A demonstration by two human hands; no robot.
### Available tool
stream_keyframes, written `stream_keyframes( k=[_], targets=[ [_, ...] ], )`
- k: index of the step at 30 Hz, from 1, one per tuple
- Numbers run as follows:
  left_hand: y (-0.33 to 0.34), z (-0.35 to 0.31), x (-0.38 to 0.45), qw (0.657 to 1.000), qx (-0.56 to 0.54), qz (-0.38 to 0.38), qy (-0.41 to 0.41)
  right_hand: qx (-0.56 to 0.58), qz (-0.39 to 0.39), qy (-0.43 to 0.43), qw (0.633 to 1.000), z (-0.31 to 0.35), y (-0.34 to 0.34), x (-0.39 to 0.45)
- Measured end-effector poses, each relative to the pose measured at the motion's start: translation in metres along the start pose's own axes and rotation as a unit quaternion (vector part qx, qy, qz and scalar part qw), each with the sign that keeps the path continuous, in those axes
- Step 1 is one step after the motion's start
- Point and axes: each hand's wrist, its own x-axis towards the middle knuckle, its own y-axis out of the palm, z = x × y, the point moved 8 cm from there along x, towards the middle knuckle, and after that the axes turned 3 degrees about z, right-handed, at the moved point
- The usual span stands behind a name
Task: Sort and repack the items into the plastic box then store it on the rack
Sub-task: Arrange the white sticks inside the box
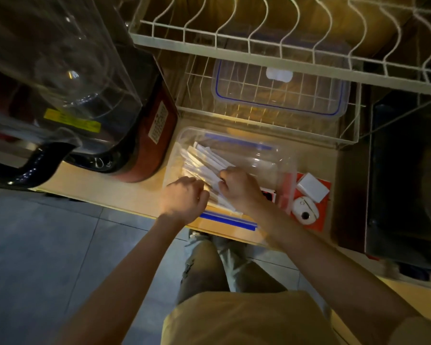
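Note:
A clear plastic box (264,155) with blue clips stands on the wooden counter in front of me. Inside it lie several long white paper-wrapped sticks (204,158), fanned out toward the box's far left corner. My left hand (184,197) is closed over the near ends of the sticks at the box's front left. My right hand (239,186) pinches the sticks just to the right of it, inside the box. The box's clear lid (279,90) with a blue seal lies on the lower shelf of the white wire rack (246,43) behind the box.
A blender with a clear jug (60,70) and red base (154,135) stands left of the box. A red card holding a white block (311,188) and a round white device (304,210) lies to the right. A dark appliance (408,183) fills the far right.

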Motion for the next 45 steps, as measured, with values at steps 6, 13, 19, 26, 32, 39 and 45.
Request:
stream_keyframes(
  k=[6, 13, 19, 26, 32, 39, 45],
  targets=[
    [-0.004, 0.003, 0.000, 0.999, -0.011, -0.051, 0.012, 0.006, 0.006, -0.005, 1.000, -0.009, -0.001, -0.009],
    [0.004, 0.003, 0.004, 0.998, 0.001, -0.033, 0.048, 0.030, 0.059, 0.057, 0.996, -0.014, -0.003, 0.012],
    [0.001, 0.002, 0.002, 0.997, 0.000, -0.048, 0.061, -0.064, 0.067, 0.064, 0.994, -0.005, 0.019, 0.021],
    [-0.004, 0.005, 0.002, 0.995, -0.057, -0.062, 0.055, -0.028, 0.051, 0.016, 0.998, 0.010, 0.026, 0.017],
    [-0.011, 0.009, 0.009, 0.978, -0.190, -0.044, 0.076, -0.012, 0.074, 0.018, 0.997, 0.013, 0.027, 0.010],
    [0.016, 0.001, 0.034, 0.970, 0.066, 0.212, 0.103, 0.090, 0.143, 0.042, 0.985, 0.003, 0.030, 0.003],
    [0.029, -0.011, 0.047, 0.929, 0.277, 0.201, 0.139, 0.194, 0.165, 0.070, 0.965, -0.013, 0.017, -0.009]
  ],
)
